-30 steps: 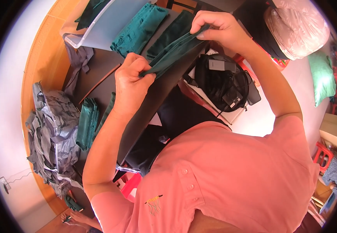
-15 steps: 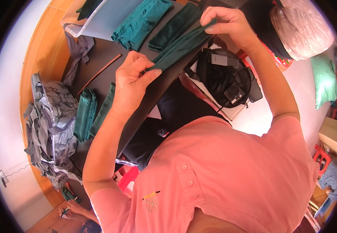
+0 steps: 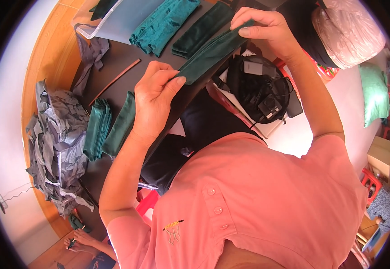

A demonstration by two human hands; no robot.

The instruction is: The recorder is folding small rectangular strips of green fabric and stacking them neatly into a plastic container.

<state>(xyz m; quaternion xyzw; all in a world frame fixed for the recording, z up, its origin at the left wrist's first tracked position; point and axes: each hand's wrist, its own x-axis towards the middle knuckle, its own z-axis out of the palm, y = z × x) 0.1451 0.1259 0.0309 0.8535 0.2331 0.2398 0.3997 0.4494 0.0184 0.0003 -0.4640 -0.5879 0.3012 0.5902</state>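
Green cloth strip [image 3: 213, 53] stretches between both hands above a dark table [image 3: 127, 67]. Left hand [image 3: 154, 101] pinches the strip's near end, thumb pressed over the cloth against curled fingers. Right hand [image 3: 264, 29] clamps the far end between thumb and fingertips, so the strip runs taut and slanted from one hand to the other.

On the table beyond it lie two more folded green pieces [image 3: 184, 24] side by side, next to a clear plastic box [image 3: 109, 22]. Just left of the left wrist sits a stack of folded green cloth [image 3: 98, 130], and past that a heap of grey scraps [image 3: 56, 143] near the orange table edge. A thin brown stick [image 3: 114, 81] lies near grey fabric.

Below the strip, a black bundle of cables [image 3: 262, 92] rests on a lower surface. A pink wrapped bag [image 3: 345, 31] sits at upper right, with a green cushion [image 3: 374, 94] on the pale floor.
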